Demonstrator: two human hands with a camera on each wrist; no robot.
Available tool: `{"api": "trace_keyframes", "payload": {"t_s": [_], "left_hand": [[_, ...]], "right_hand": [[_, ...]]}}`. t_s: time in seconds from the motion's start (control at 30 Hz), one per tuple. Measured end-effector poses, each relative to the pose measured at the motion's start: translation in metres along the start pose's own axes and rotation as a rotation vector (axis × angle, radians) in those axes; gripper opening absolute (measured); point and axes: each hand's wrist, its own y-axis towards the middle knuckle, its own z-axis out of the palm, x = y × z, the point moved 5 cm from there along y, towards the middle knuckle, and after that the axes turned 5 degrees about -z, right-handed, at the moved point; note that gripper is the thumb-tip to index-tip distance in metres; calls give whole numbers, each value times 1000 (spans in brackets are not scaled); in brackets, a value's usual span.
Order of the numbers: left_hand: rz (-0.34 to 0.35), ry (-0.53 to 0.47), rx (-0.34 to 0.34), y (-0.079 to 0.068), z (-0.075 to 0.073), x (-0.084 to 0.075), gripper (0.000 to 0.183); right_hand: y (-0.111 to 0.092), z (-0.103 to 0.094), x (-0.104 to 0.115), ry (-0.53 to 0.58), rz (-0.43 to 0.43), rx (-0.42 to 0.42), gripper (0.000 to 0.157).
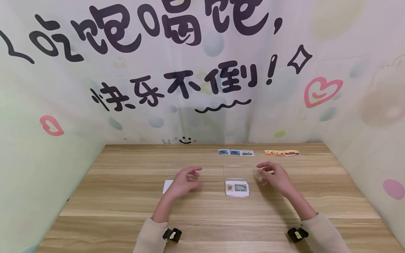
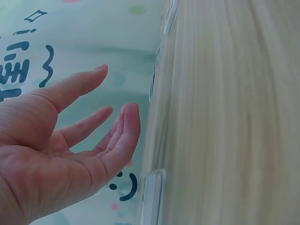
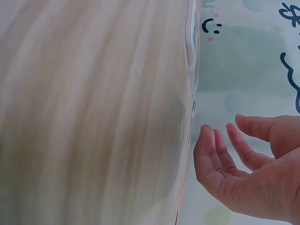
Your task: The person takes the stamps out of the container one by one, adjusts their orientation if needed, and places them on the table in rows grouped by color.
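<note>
My left hand [image 1: 184,182] is held over the table, fingers loosely bent, with nothing in them. Under it, partly hidden, is a white card stack [image 1: 167,185], whose edge also shows in the left wrist view. To the right, my right hand [image 1: 276,176] hovers with relaxed, half-curled fingers and a bare palm in the right wrist view. Between the hands lies a white card [image 1: 232,193] bearing a brown stamp [image 1: 229,188] and a larger picture stamp [image 1: 241,188], with a clear sleeve edge below. Just behind it is a clear plastic sheet [image 1: 238,172].
A row of blue and green stamps [image 1: 235,152] lies at the back of the wooden table [image 1: 202,225]. Orange and red-yellow stamps [image 1: 281,153] lie right of them. Another faint clear sheet [image 1: 173,169] is behind the left hand. A printed cloth [image 1: 202,123] hangs behind.
</note>
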Motion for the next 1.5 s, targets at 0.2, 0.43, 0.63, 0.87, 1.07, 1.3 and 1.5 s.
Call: {"api": "trace_keyframes", "payload": {"t_s": [0.2,0.43,0.63,0.87,1.07,1.3,1.5], "left_hand": [[-2,2,9,4,6,0,56],[-2,15,-6,8,12,-1,55],[-24,0,-1,11,18,1,56],[-8,8,10,13,25,-1,57],[7,8,25,15,32,-2,56],[10,-17,53,16,43,-2,56],[-13,-9,68,15,53,-5,56]], "right_hand": [[-2,4,-1,-5,24,11,32],[-3,7,-2,8,49,19,31],[-4,11,0,22,47,28,30],[-7,16,2,38,65,35,28],[-10,20,3,47,63,41,29],[-12,23,4,36,72,54,27],[-15,27,4,43,68,73,27]]}}
